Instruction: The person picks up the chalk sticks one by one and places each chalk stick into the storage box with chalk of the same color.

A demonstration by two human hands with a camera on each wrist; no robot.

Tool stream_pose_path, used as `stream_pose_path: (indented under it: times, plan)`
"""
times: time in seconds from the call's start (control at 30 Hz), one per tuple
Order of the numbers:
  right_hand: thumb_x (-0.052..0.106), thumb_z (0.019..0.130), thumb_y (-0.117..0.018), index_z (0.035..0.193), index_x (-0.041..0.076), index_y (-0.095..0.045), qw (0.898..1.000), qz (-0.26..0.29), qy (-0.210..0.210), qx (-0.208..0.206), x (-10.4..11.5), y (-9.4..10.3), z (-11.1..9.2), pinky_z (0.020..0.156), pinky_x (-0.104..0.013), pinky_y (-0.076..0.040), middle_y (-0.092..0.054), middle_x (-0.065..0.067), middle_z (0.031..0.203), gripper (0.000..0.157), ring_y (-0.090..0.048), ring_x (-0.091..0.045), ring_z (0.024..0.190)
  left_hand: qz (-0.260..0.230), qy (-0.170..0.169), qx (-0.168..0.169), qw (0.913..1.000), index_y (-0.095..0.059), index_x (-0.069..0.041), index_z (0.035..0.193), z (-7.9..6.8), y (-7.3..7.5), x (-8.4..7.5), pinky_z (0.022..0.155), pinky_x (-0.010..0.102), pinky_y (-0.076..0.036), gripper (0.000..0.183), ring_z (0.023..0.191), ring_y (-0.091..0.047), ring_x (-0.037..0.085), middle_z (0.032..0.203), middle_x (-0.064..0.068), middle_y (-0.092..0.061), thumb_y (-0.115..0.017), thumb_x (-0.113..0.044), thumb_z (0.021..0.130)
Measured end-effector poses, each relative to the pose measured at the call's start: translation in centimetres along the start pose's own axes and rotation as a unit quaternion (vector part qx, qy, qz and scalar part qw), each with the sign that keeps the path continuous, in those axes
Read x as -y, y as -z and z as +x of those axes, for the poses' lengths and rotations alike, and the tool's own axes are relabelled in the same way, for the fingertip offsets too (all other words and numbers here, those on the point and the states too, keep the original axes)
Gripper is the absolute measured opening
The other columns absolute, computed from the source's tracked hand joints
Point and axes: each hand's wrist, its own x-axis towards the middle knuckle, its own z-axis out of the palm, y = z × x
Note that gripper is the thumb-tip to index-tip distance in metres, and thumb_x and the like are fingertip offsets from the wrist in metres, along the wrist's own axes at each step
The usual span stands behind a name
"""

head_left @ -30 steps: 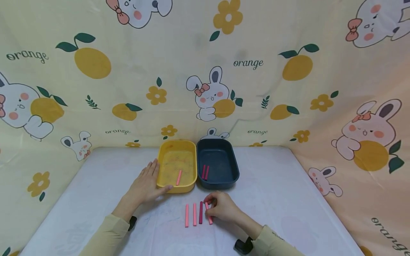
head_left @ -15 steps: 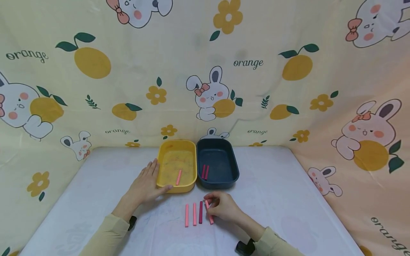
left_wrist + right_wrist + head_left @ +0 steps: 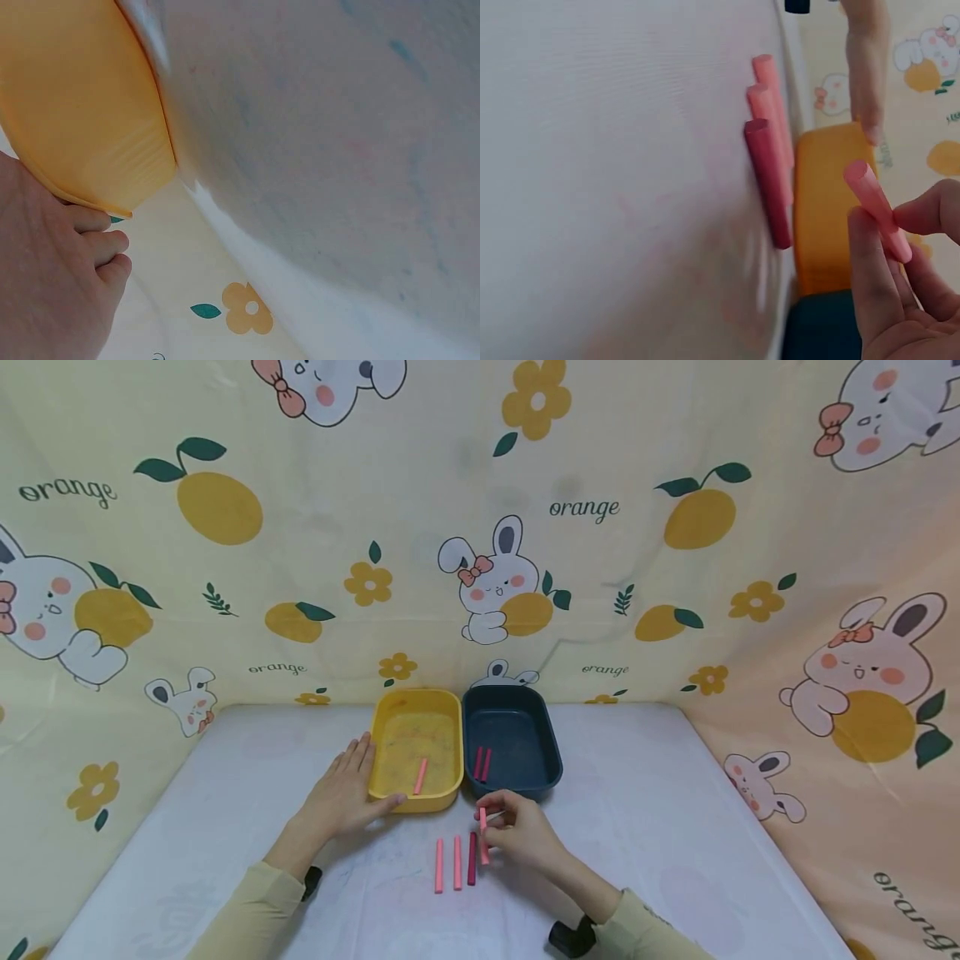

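My right hand (image 3: 525,831) pinches a pink chalk stick (image 3: 877,206) between thumb and fingers, raised off the table in front of the dark blue bin (image 3: 551,752). On the table just left of it lie one dark red chalk stick (image 3: 472,860) and two pink chalk sticks (image 3: 448,863), side by side. My left hand (image 3: 337,793) rests against the left side of the yellow bin (image 3: 405,804), fingers extended along it and thumb at the front rim. Inside the yellow bin lies a pink chalk stick (image 3: 421,775); two dark red chalk sticks (image 3: 482,765) lie in the blue bin.
The two bins stand side by side near the back of the white-covered table (image 3: 637,827), which has faint coloured smudges. A patterned cloth (image 3: 420,527) with rabbits and oranges hangs behind. Each wrist wears a black device (image 3: 572,937).
My right hand has lifted the rightmost pink chalk stick from the row and moved it slightly away from me, toward the bins. My left hand stays in place.
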Motion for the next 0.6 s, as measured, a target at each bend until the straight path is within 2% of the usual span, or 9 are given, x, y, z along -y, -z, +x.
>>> stream_pose_path:
  times: [0.2,0.43,0.6]
  plan:
    - [0.001,0.090,-0.074,0.128,0.001,-0.064,0.999,0.008,0.018,-0.026,1.1,-0.1,0.7,0.078,-0.023,-0.061,-0.070,-0.012,0.116,0.039,-0.068,-0.021,0.094,0.002,0.001,0.000,1.0000,-0.017,0.010,0.161,-0.1,0.0,0.0,0.126,0.059,-0.020,0.117,0.157,-0.014,0.045,0.171,0.026,-0.010,-0.052,-0.078,0.092]
    - [0.007,0.094,-0.076,0.127,0.007,-0.066,0.998,0.023,0.025,-0.049,2.1,-0.5,1.7,0.082,-0.024,-0.061,-0.071,-0.015,0.118,0.035,-0.071,-0.020,0.094,0.004,-0.004,-0.007,1.0000,-0.018,0.011,0.160,0.0,0.0,0.0,0.126,0.059,-0.020,0.115,0.157,-0.015,0.046,0.171,0.027,-0.011,-0.056,-0.073,0.093]
    - [0.013,0.096,-0.076,0.126,0.013,-0.068,0.997,0.021,0.023,-0.067,2.7,-0.9,2.7,0.083,-0.026,-0.061,-0.072,-0.008,0.115,0.032,-0.069,-0.020,0.095,0.007,-0.010,-0.008,0.9999,-0.019,0.012,0.160,0.0,-0.1,0.1,0.126,0.059,-0.021,0.114,0.157,-0.016,0.046,0.171,0.027,-0.012,-0.055,-0.074,0.094]
